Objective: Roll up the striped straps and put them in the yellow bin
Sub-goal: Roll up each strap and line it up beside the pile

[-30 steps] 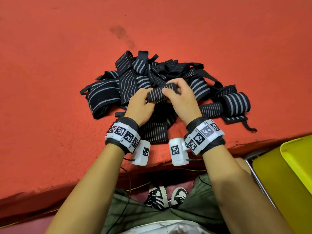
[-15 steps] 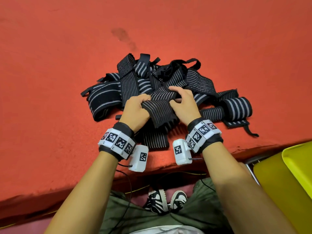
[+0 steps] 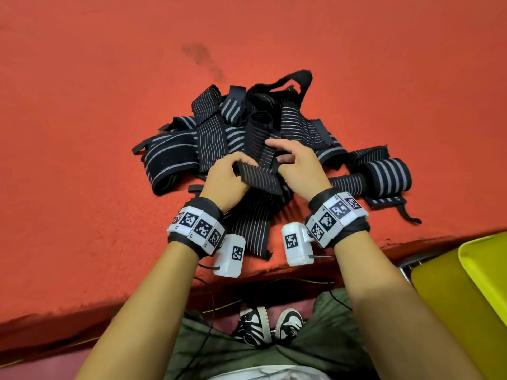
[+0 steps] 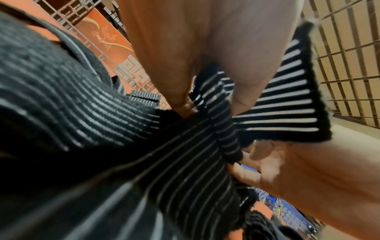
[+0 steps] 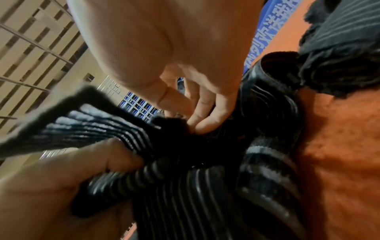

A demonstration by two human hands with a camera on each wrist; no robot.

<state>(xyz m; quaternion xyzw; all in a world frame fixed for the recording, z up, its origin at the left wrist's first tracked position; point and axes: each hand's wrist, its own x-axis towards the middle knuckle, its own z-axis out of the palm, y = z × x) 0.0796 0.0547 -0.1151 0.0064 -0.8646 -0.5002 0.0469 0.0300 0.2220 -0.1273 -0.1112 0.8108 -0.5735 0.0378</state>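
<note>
Head view: a heap of black striped straps [image 3: 247, 138] lying mid-frame on the red tabletop [image 3: 82, 133]. At the centre, left hand [image 3: 223, 178] clamped on the end of one strap [image 3: 259, 179], fingers curled over its edge. Right hand [image 3: 297, 165] just right of it, fingers bent against the same strap; grip not certain here. One rolled strap [image 3: 386, 175] at the heap's right edge. Yellow bin [image 3: 466, 283] in the lower right corner, well apart from the heap.

Left wrist view: thumb and fingers [image 4: 183, 91] pinching a bunched fold of the strap at centre frame.

Right wrist view: fingertips [image 5: 207, 116] curled into the dark fold, mid-frame, blurred.
</note>
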